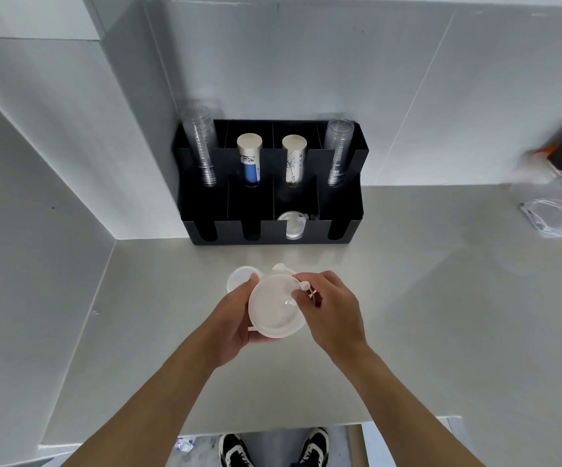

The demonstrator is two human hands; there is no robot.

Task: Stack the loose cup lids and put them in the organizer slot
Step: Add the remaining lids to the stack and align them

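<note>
A small stack of white cup lids [274, 310] is held above the counter between both hands. My left hand [230, 320] cups it from the left and underneath. My right hand [332, 306] grips its right edge, fingers near the lids' small stopper tabs. One loose translucent lid [239, 278] lies on the counter just behind my left hand, and another tabbed lid [283, 268] peeks out behind the stack. The black organizer [347, 230] stands against the wall; its third front slot holds a few white lids [292, 224].
The organizer's back row holds two stacks of clear cups [202, 150] and two sleeves of paper cups [250, 160]. Clear plastic packaging [555, 217] and a dark blurred object lie at the far right. Walls close in at the left and back; the counter edge [273, 429] runs in front of me.
</note>
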